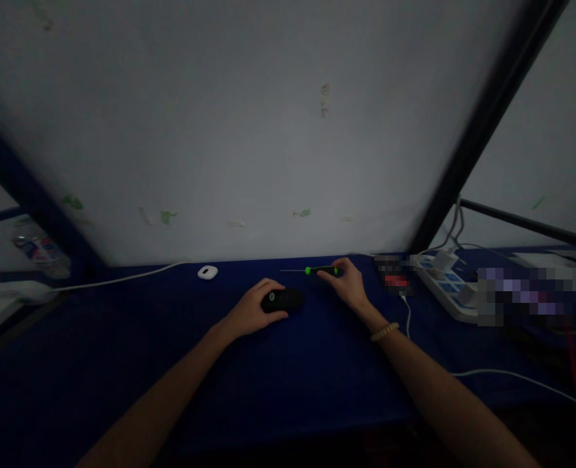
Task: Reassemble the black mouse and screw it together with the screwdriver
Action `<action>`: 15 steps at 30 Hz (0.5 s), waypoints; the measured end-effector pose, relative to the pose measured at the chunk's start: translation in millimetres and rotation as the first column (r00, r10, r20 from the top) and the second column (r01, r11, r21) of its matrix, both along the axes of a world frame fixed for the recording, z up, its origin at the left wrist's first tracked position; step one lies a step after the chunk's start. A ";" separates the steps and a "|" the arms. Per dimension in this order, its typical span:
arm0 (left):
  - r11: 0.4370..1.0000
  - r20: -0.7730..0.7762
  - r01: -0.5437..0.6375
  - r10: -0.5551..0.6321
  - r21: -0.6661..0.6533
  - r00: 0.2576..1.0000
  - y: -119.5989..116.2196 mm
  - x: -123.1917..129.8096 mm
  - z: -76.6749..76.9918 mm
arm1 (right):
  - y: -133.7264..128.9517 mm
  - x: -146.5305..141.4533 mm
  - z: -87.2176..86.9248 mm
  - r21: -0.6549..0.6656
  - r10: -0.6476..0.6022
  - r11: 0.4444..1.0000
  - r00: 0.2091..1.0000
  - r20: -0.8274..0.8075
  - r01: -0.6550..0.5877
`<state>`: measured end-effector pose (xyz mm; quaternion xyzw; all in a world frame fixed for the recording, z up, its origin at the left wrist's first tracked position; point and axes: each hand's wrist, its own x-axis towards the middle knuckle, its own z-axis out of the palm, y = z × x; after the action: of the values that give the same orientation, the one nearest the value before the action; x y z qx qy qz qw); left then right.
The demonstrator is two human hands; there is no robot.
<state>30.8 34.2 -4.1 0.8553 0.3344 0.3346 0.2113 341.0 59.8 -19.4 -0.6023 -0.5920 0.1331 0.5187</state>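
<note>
My left hand [253, 309] is closed around one end of a black computer mouse [288, 299], with the thumb on its near side and the fingers on its far side. A small pale round logo shows on the mouse beside the fingers. In my right hand [347, 282] is a screwdriver [321, 270] with a black and green handle, pinched at the handle's right end. Its thin shaft points left, just beyond the mouse and apart from it. Both hands are low over the dark blue tabletop [288, 377]. A beaded bracelet circles my right wrist.
A white earbud case [207, 272] lies at the back left, near a white cable [132, 281]. To the right are a blurred phone-like device [395, 281] on a cable and a power strip [456, 305] with plugs. A plastic bottle [41, 250] lies far left. The wall stands close behind.
</note>
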 end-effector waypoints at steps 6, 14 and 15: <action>1.000 -0.002 -0.021 0.021 -0.001 1.000 -0.5 0.0 -0.1 | -12.1 -4.8 5.8 -0.098 0.139 0.988 0.955 0.263 -0.116; 0.999 0.006 -0.027 0.027 0.017 1.000 -0.4 1.3 -3.5 | -54.4 -63.0 57.1 0.039 0.278 0.948 0.884 0.376 -0.315; 0.999 0.008 -0.030 0.029 0.022 1.000 0.2 1.0 -4.6 | -64.5 -77.4 62.6 0.061 0.337 0.920 0.859 0.386 -0.388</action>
<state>31.8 34.4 -8.8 0.8513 0.3425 0.3445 0.1981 263.7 -4.7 43.2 -0.4569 -0.7892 0.0722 0.4040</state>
